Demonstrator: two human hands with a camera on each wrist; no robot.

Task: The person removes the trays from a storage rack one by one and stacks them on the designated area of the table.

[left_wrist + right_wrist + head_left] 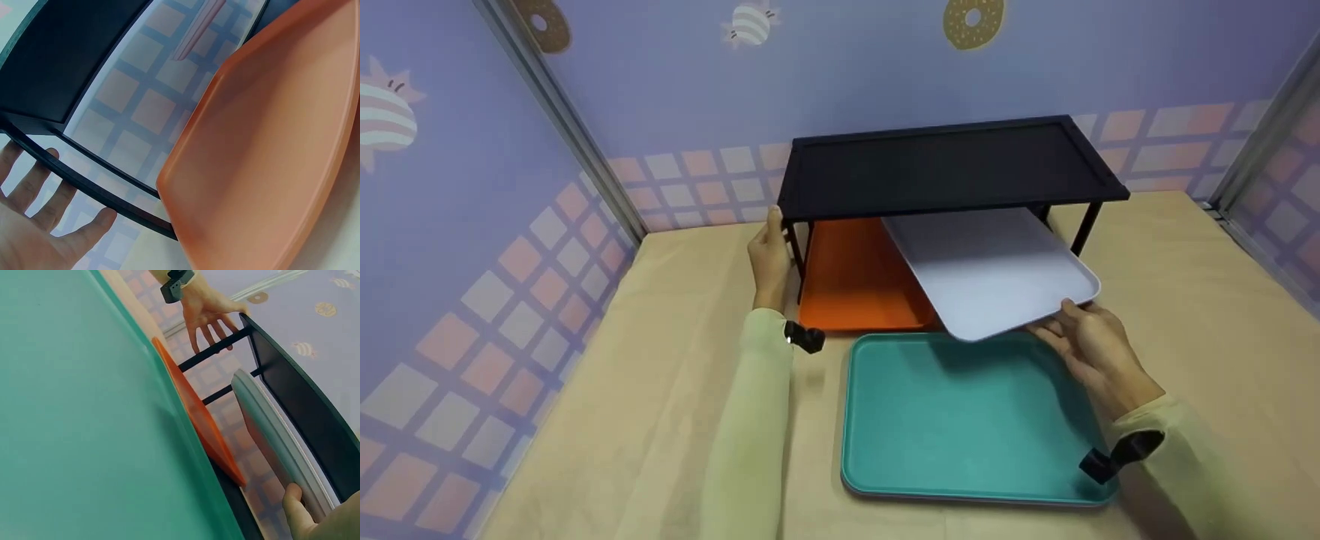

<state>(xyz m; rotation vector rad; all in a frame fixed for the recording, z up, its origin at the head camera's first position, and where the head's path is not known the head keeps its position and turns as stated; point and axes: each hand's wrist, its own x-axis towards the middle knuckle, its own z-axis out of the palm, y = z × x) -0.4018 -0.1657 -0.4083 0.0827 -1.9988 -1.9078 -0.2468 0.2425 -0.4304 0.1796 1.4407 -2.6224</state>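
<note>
My right hand [1099, 349] pinches the near right edge of a white tray [997, 270], thumb on top and fingers below. The tray is tilted, and its far part is hidden under the top of a black rack [952, 169]. In the right wrist view the white tray's side shows layered edges; I cannot tell whether it is more than one tray. My left hand [770, 262] touches the rack's front left corner with its thumb, and its spread fingers lie against the leg [95, 191]. An orange tray [859, 277] lies beneath the rack, partly covered by the white one.
A teal tray [967, 420] lies on the cloth-covered table [660, 375] in front of the rack. Patterned walls [855, 75] stand behind and at both sides, with metal posts [562, 112] at the corners.
</note>
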